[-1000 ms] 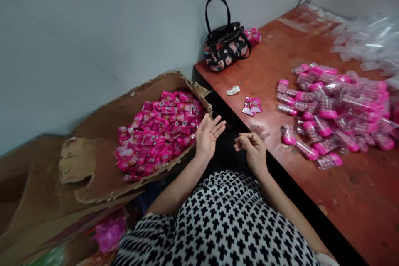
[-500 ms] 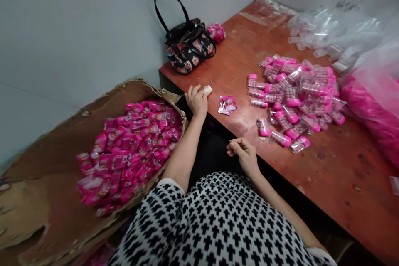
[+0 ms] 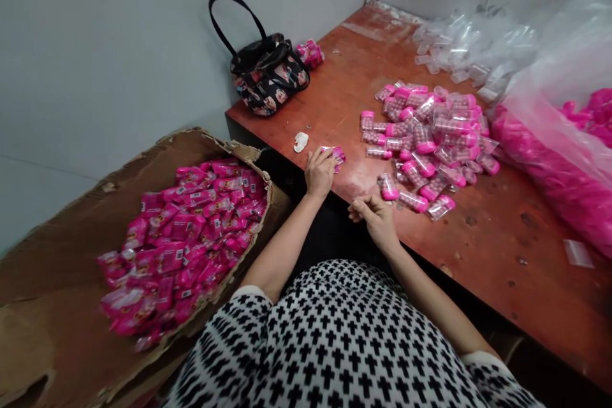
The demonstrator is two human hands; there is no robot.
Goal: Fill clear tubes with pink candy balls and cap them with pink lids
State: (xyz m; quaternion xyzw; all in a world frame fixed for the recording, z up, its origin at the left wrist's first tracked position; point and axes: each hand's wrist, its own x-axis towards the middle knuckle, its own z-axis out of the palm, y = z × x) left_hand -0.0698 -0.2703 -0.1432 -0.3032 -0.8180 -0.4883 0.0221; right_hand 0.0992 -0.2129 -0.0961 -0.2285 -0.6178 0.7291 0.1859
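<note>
My left hand is on the near edge of the table, palm down. Its slightly bent fingers reach over the left side of flat pink packets, covering part of them. A crumpled white scrap lies just beyond it to the left. By the table edge, my right hand is closed, thumb against curled fingers; whatever may be in them is hidden. The pile of clear small bottles with pink caps, filled with little balls, is nearest to it.
On my left, a torn cardboard box holds many wrapped pink packs. A floral handbag stands at the table's far left corner. Empty clear tubes and a plastic bag of pink pieces occupy the right side of the red-brown table.
My left hand has left the white scrap and moved right onto the flat pink packets. My right hand keeps its curled shape near the edge. The view has turned slightly right.
</note>
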